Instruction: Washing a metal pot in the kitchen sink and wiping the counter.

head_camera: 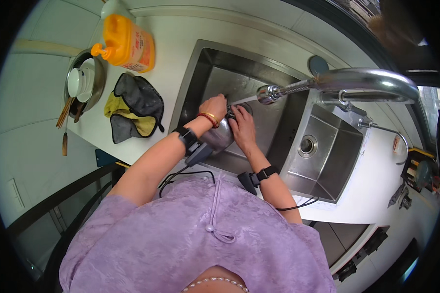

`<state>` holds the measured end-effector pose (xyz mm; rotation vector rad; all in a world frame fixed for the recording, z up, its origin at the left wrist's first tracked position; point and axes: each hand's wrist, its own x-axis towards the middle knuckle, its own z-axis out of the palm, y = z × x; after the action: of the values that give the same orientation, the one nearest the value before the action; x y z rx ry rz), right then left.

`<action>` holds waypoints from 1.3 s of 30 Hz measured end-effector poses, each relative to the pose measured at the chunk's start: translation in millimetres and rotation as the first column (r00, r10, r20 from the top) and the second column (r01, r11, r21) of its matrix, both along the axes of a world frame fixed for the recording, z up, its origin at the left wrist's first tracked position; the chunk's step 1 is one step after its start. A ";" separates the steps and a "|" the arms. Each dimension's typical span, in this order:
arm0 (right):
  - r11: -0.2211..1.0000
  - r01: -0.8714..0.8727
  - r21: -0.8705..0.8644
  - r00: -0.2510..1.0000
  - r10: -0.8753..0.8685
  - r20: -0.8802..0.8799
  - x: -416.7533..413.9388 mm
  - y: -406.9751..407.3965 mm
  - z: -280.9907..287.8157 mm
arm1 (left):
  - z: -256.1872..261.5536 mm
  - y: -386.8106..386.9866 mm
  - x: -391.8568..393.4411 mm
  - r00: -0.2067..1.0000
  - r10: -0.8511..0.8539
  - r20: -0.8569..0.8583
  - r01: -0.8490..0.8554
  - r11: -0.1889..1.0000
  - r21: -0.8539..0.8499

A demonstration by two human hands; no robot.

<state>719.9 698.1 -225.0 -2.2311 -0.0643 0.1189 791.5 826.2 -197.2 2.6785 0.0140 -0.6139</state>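
A rounded metal vessel is in the larger basin of the stainless steel sink, tilted between my hands. My left hand is curled against its far left side, with the fingertips hidden. On the right side my right hand grips the vessel, fingers laid over a dark, rough patch. Whether that patch is a scourer or part of the vessel is unclear. From the pull-out faucet head, a stream of water falls just beyond my hands.
The curved faucet neck reaches in from the right, above the smaller basin. Left of the sink lie grey and yellow cloths, an orange pump bottle and a metal bowl of dishes and chopsticks. Cables hang near my wrists.
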 end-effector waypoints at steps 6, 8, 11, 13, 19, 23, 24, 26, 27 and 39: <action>0.985 0.132 -0.112 0.990 -0.124 0.070 -4.3 -28.7 24.0 | 9.1 -31.0 -6.6 0.954 -0.205 0.220 0.238 0.962 -0.134; 0.968 0.114 -0.223 0.982 -0.075 0.176 -5.2 -31.8 30.5 | -1.9 -29.1 -9.2 0.948 -0.218 0.231 0.262 0.948 -0.183; 0.948 0.084 -0.308 0.984 -0.031 0.173 -11.2 -13.9 24.3 | -17.7 -22.4 -12.7 0.941 -0.007 0.340 0.163 0.887 -0.432; 0.951 0.100 -0.294 0.975 -0.035 0.218 -6.7 -10.7 22.1 | -23.0 -9.9 -23.3 0.950 -0.003 0.311 0.148 0.884 -0.443; 0.912 0.308 -0.270 0.907 -0.367 -0.208 80.0 -38.9 -18.1 | -19.4 -7.9 -37.1 0.960 -0.043 0.278 0.166 0.883 -0.438; 0.937 0.185 -0.295 0.976 -0.140 0.165 37.5 -12.9 11.2 | -25.9 -0.9 -38.3 0.969 -0.030 0.247 0.136 0.896 -0.423; 0.938 0.177 -0.300 0.978 -0.133 0.161 22.5 -9.0 18.3 | -27.0 -1.4 -40.0 0.949 -0.013 0.315 0.166 0.870 -0.464; 0.923 0.167 -0.347 0.936 -0.038 0.349 -2.8 -2.6 26.1 | -29.4 1.8 -47.9 0.929 0.011 0.369 0.188 0.846 -0.498; 0.925 0.158 -0.344 0.939 -0.034 0.342 0.1 -3.3 22.8 | -31.5 5.1 -49.4 0.947 -0.015 0.321 0.183 0.847 -0.499; 0.941 -0.036 -0.337 0.994 0.067 0.082 1.0 -13.9 34.9 | -31.2 22.1 -59.3 0.960 -0.272 -0.062 0.206 0.843 -0.496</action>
<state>720.9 684.2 -190.1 -2.5764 -0.1642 0.0577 732.3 848.3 -228.5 2.1583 -0.3963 -0.7537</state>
